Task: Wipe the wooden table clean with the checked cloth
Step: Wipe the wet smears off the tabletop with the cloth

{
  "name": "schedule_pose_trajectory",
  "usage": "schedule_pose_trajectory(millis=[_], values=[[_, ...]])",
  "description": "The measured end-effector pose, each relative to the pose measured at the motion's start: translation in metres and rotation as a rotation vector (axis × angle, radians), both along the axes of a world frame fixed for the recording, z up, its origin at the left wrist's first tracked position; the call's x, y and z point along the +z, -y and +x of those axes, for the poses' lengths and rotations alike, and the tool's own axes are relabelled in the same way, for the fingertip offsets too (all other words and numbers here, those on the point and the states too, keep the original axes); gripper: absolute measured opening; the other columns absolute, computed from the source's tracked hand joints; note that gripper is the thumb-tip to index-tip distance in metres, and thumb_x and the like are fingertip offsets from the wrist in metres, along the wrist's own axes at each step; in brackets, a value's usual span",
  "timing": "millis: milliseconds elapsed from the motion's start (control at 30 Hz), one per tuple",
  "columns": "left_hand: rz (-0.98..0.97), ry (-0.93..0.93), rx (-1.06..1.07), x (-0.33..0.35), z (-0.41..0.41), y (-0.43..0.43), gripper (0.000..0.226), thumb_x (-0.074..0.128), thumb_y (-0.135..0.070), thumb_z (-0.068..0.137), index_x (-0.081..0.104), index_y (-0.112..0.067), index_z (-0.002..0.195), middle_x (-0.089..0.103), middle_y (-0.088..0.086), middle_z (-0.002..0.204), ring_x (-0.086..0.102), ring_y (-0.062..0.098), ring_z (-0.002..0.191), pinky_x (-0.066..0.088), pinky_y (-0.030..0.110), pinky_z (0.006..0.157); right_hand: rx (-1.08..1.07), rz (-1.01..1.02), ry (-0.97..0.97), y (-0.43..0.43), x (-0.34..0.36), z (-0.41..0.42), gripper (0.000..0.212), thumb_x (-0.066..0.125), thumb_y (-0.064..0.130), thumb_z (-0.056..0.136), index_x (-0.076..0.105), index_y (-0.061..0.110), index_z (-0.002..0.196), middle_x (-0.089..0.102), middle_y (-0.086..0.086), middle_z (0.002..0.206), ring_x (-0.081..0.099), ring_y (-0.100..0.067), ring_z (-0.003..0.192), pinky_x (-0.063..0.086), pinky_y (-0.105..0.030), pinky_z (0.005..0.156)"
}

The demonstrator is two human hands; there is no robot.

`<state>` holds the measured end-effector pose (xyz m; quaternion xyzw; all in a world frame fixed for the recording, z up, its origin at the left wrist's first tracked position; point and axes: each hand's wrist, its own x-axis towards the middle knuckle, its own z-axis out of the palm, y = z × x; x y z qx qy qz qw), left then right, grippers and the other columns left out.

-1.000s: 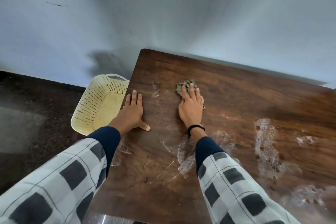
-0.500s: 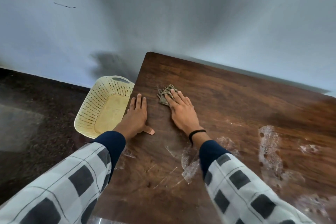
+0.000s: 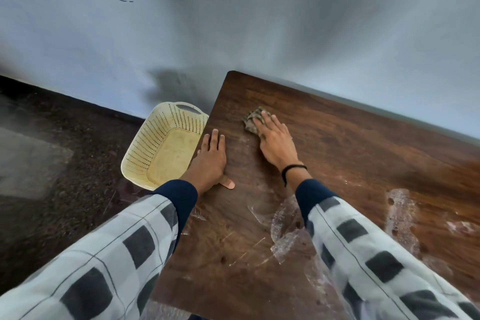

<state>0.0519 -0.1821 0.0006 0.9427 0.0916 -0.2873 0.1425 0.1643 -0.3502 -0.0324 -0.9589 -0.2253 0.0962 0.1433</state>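
Checked cloth (image 3: 250, 121) slid left, still under the right hand (image 3: 276, 144).

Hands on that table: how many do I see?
2. The left hand lies flat at the left edge of the wooden table, next to the cream basket; the right hand presses the checked cloth near the far left corner. None seem hidden.

Left sleeve (image 3: 91, 267), at 7 o'clock, and right sleeve (image 3: 376, 262), at 5 o'clock: white fabric, dark grey squares, thin grey lines. Navy inner cuffs (image 3: 179, 197) project beyond both. Black cord band (image 3: 293, 167) encircles the wrist behind the right hand (image 3: 276, 147).
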Motion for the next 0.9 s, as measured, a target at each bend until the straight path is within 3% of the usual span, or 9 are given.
schedule_pose_trajectory(millis=[100,267,433,600,900], values=[[0.025,-0.023,-0.013,0.0,-0.001,0.001,0.145,0.085,-0.051,0.064,-0.02,-0.003,0.153,-0.03,0.015,0.159,-0.018,0.036,0.149,0.015,0.05,0.119,-0.064,0.001,-0.005,-0.036,-0.001,0.002,0.056,0.039,0.016,0.101,0.032,0.028,0.155,0.014,0.001,0.166,0.008,-0.027,0.153,0.01,-0.048,0.122],[0.031,-0.023,-0.023,-0.002,-0.003,0.002,0.144,0.083,-0.051,0.066,-0.021,-0.002,0.152,-0.031,0.016,0.158,-0.019,0.037,0.148,0.013,0.049,0.12,0.167,-0.008,-0.011,-0.02,0.001,-0.002,0.054,0.034,0.02,0.105,0.028,0.035,0.155,0.013,0.009,0.166,0.006,-0.018,0.154,0.009,-0.043,0.123],[0.035,-0.018,-0.025,-0.003,0.0,0.001,0.146,0.084,-0.052,0.064,-0.022,-0.001,0.151,-0.032,0.017,0.157,-0.019,0.037,0.148,0.012,0.05,0.12,-0.071,-0.031,-0.02,-0.034,0.001,0.019,0.056,0.039,0.016,0.1,0.032,0.03,0.154,0.013,0.003,0.167,0.007,-0.025,0.153,0.009,-0.048,0.122],[0.044,-0.018,-0.02,-0.005,-0.001,0.002,0.145,0.083,-0.052,0.065,-0.022,-0.003,0.152,-0.032,0.015,0.158,-0.02,0.035,0.148,0.011,0.048,0.12,0.092,0.015,-0.002,-0.028,-0.002,-0.01,0.053,0.036,0.018,0.104,0.031,0.031,0.155,0.014,0.005,0.166,0.005,-0.022,0.154,0.007,-0.045,0.124],[0.038,-0.012,-0.08,0.0,-0.03,-0.008,0.143,0.075,-0.067,0.066,-0.019,-0.003,0.153,-0.029,0.017,0.159,-0.018,0.035,0.149,0.007,0.045,0.122,0.007,0.04,0.002,-0.014,-0.008,-0.018,0.056,0.039,0.015,0.101,0.032,0.032,0.155,0.013,0.008,0.166,0.004,-0.019,0.154,0.003,-0.042,0.125]])
